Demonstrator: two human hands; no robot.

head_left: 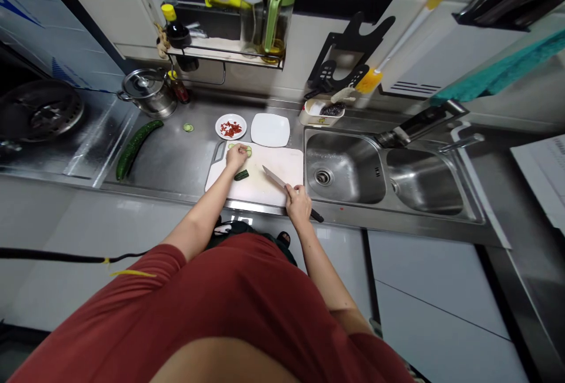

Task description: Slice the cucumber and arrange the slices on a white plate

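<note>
My left hand point(237, 156) rests on a few thin cucumber slices point(245, 149) at the far end of a white cutting board point(282, 165), its fingers curled over them. A dark green cucumber piece point(241, 175) lies just below that hand. My right hand point(298, 203) grips the black handle of a kitchen knife point(274, 178), whose blade points up and left over the board. A long whole cucumber point(135, 149) lies on the steel counter point(176, 156) left of the board, and a lone cucumber slice point(188, 127) sits near it.
Behind the board are a round plate of chopped red chili point(231, 126) and a square white plate point(270, 130). A double steel sink point(343, 168) adjoins the board on the right. A lidded steel pot point(148, 92) stands back left, beside a stove point(39, 111).
</note>
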